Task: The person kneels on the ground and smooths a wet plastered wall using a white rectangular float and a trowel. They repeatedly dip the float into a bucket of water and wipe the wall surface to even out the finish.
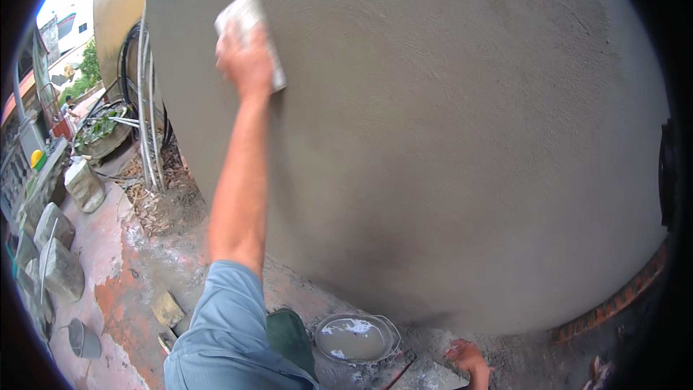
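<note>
- Smoothing block (250, 11): one, pale, oblong, square-edged, matter unclear (foam or similar); tilted, against the wall near its upper left edge. Best worked, I judge, with its whole face flat, in light overlapping arcs, so that no corner digs a groove.
- Left hand (245, 61): bare, fingers bent over the block's back and gripping it; blur hides the thumb's exact place. Even pressure through the palm would suit; the arm is stretched long, so a closer stance should steady it.
- Bucket (318, 334): one, round, thin-rimmed, with a looped handle; on the ground by the wall's lower edge. Contents: grey liquid (364, 347) with bright white reflections. A rinse there would probably keep grit from scoring the coat.
- Wall (433, 137): grey, apparently damp plaster; fine curved strokes in the upper part, rougher and darker toward the upper right, smoother low down. The rough patch merits extra passes.
- Right hand (469, 357): low, beneath the wall's lower edge, fingers partly curled and smeared; whether they pinch anything, I cannot tell. Flat grey piece (442, 378) just beside it.
- Brick edging (613, 306): reddish-brown, coarse, curving along the wall's lower right edge.
</note>
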